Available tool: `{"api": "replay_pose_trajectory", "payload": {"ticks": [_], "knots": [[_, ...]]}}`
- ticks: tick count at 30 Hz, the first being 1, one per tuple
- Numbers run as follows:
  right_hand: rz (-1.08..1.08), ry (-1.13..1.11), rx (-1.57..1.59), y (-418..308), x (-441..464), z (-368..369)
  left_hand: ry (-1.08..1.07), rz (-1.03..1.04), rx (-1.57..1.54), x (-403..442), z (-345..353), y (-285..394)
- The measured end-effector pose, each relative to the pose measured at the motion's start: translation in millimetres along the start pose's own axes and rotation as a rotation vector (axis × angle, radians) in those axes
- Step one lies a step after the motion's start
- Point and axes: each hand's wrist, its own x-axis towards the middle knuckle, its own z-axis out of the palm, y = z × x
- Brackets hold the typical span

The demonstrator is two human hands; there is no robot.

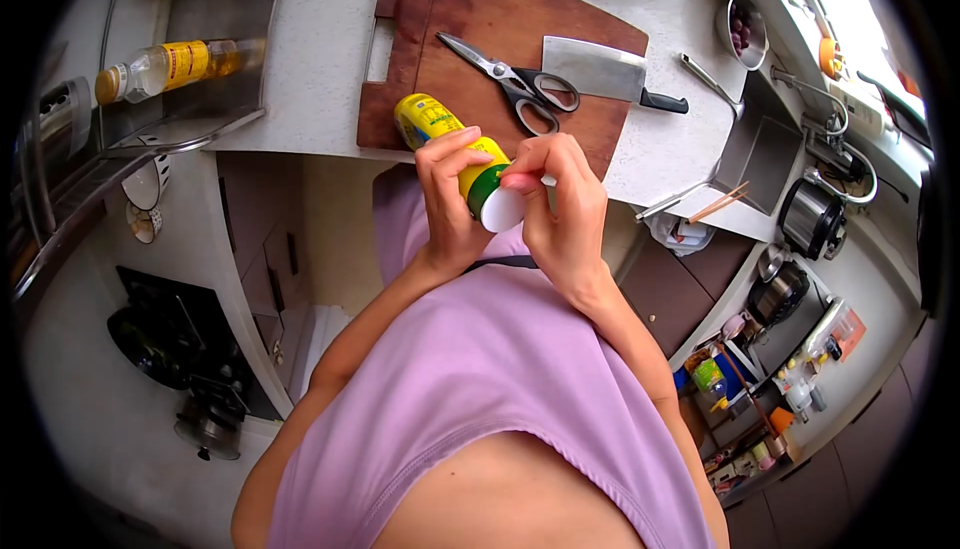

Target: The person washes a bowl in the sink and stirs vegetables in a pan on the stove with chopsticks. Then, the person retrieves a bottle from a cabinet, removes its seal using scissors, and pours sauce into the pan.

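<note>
My left hand (450,189) is wrapped round a yellow squeeze bottle (425,119) with a green collar and a white round end. The bottle is tilted, its white end towards me, in front of the counter edge. At the green collar, my right hand (563,209) pinches with thumb and forefinger; whether a small piece is between them I cannot make out. Beyond the hands lies a brown wooden cutting board (480,9). On it rest black-handled kitchen scissors (515,79), blades half apart, and a cleaver (600,71) whose handle overhangs the board's right side.
Right of the board are a peeler-like metal tool (712,84), a bowl of dark round fruit (742,31) and a sink (755,154). Chopsticks (718,204) lie at the counter's edge. An oil bottle (170,67) stands on the left rack, with a stove (185,339) lower left.
</note>
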Motion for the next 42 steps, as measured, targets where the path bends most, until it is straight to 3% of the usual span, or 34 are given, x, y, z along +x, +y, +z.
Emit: {"api": "replay_pose_trajectory", "payload": {"ticks": [4,6,12,14,16,18,22,24,25,28,32,36,38,40,42], "knots": [[0.114,-0.028,0.019,4.5,-2.7,-2.5,-0.008,0.013,-0.026,-2.6,5.5,-5.3],[0.364,-0.004,0.214,7.4,-7.7,-4.2,-0.013,0.028,-0.081,-4.7,10.9,-10.8],[0.532,0.104,0.435,34.1,-17.2,0.2,-0.074,0.073,-0.118,-8.0,12.1,-13.9],[0.903,0.159,0.775,39.8,-19.7,4.6,-0.072,0.077,-0.082,-10.3,8.4,-12.4],[0.882,0.123,0.904,41.1,-21.6,2.5,-0.035,0.044,0.013,-9.7,5.0,-10.9],[0.714,0.029,0.798,36.0,-17.9,2.2,-0.021,0.034,-0.014,-9.8,1.4,-9.8],[0.639,-0.149,0.732,8.3,7.0,-9.7,-0.011,-0.071,0.128,5.0,-12.4,2.8],[0.688,-0.294,0.852,15.0,15.1,-7.3,-0.028,-0.129,0.046,18.0,-24.0,4.5],[0.764,-0.274,1.079,15.6,18.0,-3.1,-0.019,-0.122,0.031,23.5,-27.8,1.2],[0.675,-0.287,1.177,13.8,28.2,10.5,-0.053,-0.187,-0.089,34.5,-35.3,-12.4],[0.514,-0.294,0.709,6.3,31.1,4.6,-0.039,-0.104,-0.082,36.2,-32.7,-22.2],[0.473,-0.425,0.703,11.3,13.2,-1.1,0.002,-0.157,-0.251,42.2,-36.6,-31.8],[0.437,-0.431,0.644,7.2,22.2,-3.8,-0.166,-0.109,-0.255,43.0,-35.7,-38.4],[0.403,-0.435,0.59,4.6,26.2,-4.2,-0.197,-0.088,-0.299,48.0,-36.8,-39.6],[-0.116,-0.277,0.016,5.0,30.3,-4.4,-0.275,-0.006,-0.234,56.0,-38.9,-50.1]]}}
